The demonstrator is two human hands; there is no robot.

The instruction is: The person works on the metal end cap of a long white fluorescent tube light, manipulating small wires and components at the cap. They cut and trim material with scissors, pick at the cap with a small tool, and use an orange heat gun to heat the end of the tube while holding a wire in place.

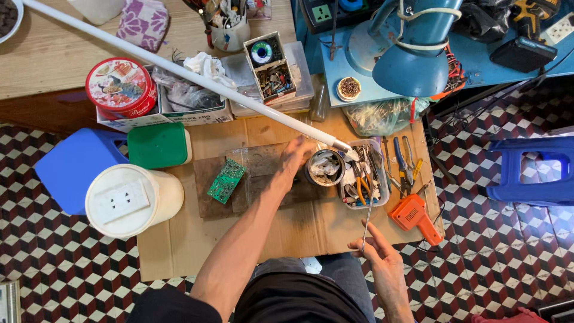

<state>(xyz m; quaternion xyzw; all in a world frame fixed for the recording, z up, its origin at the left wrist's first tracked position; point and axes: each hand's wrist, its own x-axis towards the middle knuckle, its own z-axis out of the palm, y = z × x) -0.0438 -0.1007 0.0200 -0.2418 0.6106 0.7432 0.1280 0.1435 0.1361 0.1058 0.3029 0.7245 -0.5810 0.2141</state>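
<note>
Reaching to 12 o'clock, left hand [297,157] lies open-fingered beside a tin [324,167], gripping nothing. Right hand [379,254], at 5 o'clock, pinches a thin wire [366,222]. Surface: cardboard-covered low table [197,239]; circuit board [226,180] on wooden slab [263,179]. Room: checkered tile floor [66,263], blue stool [529,170] at 3 o'clock.

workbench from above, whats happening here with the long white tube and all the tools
A person sits at a cluttered low workbench covered in cardboard. Their left hand reaches to the end of a long white tube that lies slanted across the bench, beside a small round tin of scraps. Their right hand pinches a thin metal rod, its tip pointing up toward a clear tray of pliers. A green circuit board lies on a board nearby, and an orange soldering gun rests at the right.
</note>
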